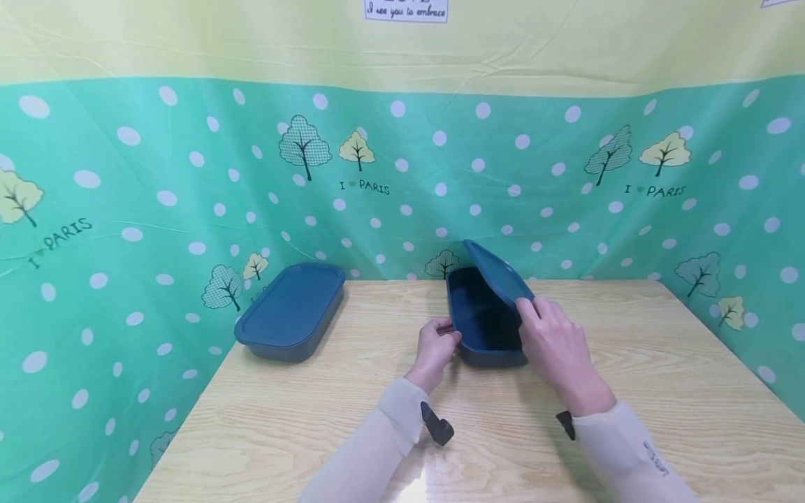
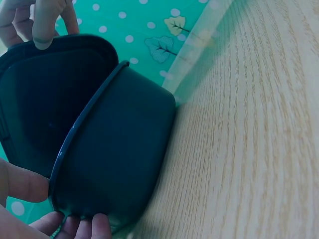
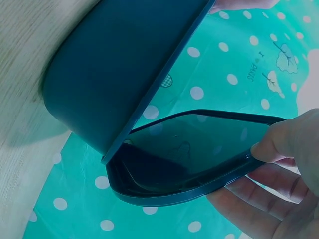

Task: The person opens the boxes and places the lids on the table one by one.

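Note:
A dark blue rectangular container stands on the table with its dark inside showing. My left hand holds it at the near left corner, thumb at the rim and fingers against the outer wall in the left wrist view. Above the container, its blue lid is tilted up, raised on the right side. My right hand pinches the lid's near right edge between thumb and fingers, as the right wrist view shows the thumb on the underside. The lid's far end is close to the container's rim.
Another dark blue container with its lid on stands at the left of the wooden table. A green dotted cloth hangs behind the table and along both sides.

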`<state>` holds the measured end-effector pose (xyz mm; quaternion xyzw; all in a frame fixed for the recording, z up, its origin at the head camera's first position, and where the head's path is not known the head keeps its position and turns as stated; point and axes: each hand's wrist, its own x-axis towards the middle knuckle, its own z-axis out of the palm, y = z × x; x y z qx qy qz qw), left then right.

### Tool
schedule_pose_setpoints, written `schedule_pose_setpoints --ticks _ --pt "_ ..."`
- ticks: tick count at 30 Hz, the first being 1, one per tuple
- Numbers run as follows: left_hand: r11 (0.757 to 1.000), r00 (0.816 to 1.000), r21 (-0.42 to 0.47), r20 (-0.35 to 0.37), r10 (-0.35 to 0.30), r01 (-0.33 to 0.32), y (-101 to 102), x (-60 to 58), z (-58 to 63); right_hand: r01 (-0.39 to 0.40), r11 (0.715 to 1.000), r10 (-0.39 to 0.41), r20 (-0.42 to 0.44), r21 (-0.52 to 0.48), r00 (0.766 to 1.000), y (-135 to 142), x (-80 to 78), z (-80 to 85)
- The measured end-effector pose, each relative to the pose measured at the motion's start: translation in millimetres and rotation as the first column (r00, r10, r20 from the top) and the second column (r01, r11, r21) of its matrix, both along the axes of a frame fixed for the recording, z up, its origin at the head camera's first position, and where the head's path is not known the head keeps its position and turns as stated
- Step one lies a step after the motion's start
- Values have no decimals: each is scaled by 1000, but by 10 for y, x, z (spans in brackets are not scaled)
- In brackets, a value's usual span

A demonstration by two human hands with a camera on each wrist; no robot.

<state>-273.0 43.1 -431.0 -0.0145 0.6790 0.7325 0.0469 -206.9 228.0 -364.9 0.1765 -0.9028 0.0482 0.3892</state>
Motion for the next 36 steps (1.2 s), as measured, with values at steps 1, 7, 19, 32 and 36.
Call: schedule_pose_setpoints --ticks 1,7,19,32,36 --pt "1000 1000 0 0 -1 1 0 0 -2 0 1000 0 -2 -6 1000 3 -1 1" --pt "1000 1000 3 -3 -6 6 0 2 4 -22 998 20 -51 -51 998 22 -18 4" --pt "1000 1000 -3 -3 -7 7 -2 4 0 -8 995 2 -62 -97 998 38 -18 13" --pt "1000 1000 3 10 -9 9 -9 18 30 2 986 -9 -38 -165 999 56 -21 7" --pt "1000 1000 -1 2 -11 11 -10 21 32 14 983 -19 -27 -182 999 63 -12 7"
